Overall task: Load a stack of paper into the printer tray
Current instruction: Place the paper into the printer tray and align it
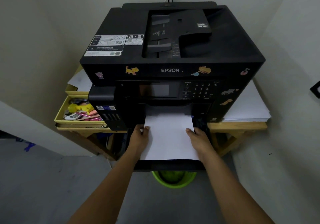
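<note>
I am standing over a black printer (171, 53) that fills the centre of the frame and sits on a wooden table (237, 125). Low in the middle of the frame, the printer tray (170, 166) is pulled out toward me, and a white stack of paper (169, 137) lies on it, its far edge just inside the dark slot under the control panel. My left hand (139, 138) grips the stack's left edge, thumb on top and pressed flat, the other fingers hidden beneath; my right hand (199, 140) holds the right edge the same way. Both hands are closed on the paper, not spread. I judge this to be the seating step: the sheets are partly in but not yet settled. To do it well, I should keep both sides level, slide the stack forward evenly so no corner catches, and let it drop flat between the tray's side walls before letting go. I cannot see the tray's guides, so I would feel for them. At the left of the frame a yellow box (59, 114) holds pens and small items; at the right, loose paper (249, 105) lies on the table; a green bin (173, 180) stands below the tray.
</note>
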`<state>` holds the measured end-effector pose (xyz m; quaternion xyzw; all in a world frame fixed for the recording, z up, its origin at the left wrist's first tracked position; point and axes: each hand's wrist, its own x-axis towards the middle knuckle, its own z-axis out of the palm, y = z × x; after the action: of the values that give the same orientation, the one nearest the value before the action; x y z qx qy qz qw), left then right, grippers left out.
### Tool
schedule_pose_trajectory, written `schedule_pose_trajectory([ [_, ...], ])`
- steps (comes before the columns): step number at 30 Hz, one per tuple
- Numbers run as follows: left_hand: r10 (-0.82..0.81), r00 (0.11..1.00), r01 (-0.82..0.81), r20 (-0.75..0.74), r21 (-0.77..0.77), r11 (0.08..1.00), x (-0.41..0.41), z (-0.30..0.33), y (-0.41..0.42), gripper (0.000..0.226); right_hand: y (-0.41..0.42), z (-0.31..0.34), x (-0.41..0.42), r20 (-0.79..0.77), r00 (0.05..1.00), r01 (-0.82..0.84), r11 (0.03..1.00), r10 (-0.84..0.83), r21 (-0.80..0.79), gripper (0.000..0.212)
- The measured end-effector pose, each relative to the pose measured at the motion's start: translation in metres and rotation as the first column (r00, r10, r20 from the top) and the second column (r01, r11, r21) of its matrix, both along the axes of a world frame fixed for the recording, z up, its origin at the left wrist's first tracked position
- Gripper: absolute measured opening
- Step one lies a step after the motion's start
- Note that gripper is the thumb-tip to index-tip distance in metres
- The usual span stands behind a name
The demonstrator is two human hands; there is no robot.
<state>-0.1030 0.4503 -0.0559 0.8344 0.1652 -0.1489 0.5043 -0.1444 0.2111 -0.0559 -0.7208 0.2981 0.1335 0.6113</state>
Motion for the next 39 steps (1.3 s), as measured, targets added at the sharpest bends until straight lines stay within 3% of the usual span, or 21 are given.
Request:
schedule_pose_trajectory([
  [10, 0.040, 0.999, -0.038, 0.027, -0.076, 0.996, 0.006, -0.011, 0.001, 0.034, -0.001, 0.006, 0.038, 0.028, 1.000, 0.011, 0.999, -0.010, -0.047, 0.054],
  [15, 0.089, 0.995, -0.084, 0.044, -0.108, 0.991, 0.009, -0.014, -0.002, 0.030, -0.007, 0.004, 0.031, -0.039, 0.998, 0.053, 0.998, -0.052, 0.043, 0.056],
  [17, 0.077, 0.995, -0.072, 0.067, -0.074, 0.995, 0.007, -0.016, -0.004, 0.032, -0.010, -0.001, 0.020, -0.076, 0.996, 0.055, 0.995, -0.048, 0.088, 0.047],
  [20, 0.048, 0.994, -0.049, 0.099, 0.001, 0.999, 0.004, -0.017, -0.006, 0.038, -0.012, -0.005, 0.009, -0.025, 1.000, 0.013, 0.999, -0.013, 0.034, 0.026],
  [27, -0.035, 0.983, 0.006, 0.178, 0.163, 0.987, 0.000, -0.019, -0.007, 0.045, -0.005, -0.003, 0.007, 0.035, 0.997, -0.064, 0.985, 0.070, -0.158, 0.012],
  [33, -0.199, 0.971, 0.162, 0.130, 0.252, 0.954, -0.002, -0.014, 0.004, 0.067, -0.002, 0.000, -0.005, 0.078, 0.971, -0.190, 0.927, 0.226, -0.324, 0.042],
  [36, -0.310, 0.946, 0.263, 0.093, 0.340, 0.903, -0.018, -0.010, 0.010, 0.079, 0.001, -0.005, -0.015, 0.080, 0.937, -0.256, 0.827, 0.339, -0.501, 0.069],
  [39, -0.325, 0.941, 0.257, 0.096, 0.421, 0.870, -0.027, -0.009, 0.015, 0.071, 0.001, -0.009, -0.024, 0.060, 0.906, -0.291, 0.721, 0.418, -0.629, 0.079],
])
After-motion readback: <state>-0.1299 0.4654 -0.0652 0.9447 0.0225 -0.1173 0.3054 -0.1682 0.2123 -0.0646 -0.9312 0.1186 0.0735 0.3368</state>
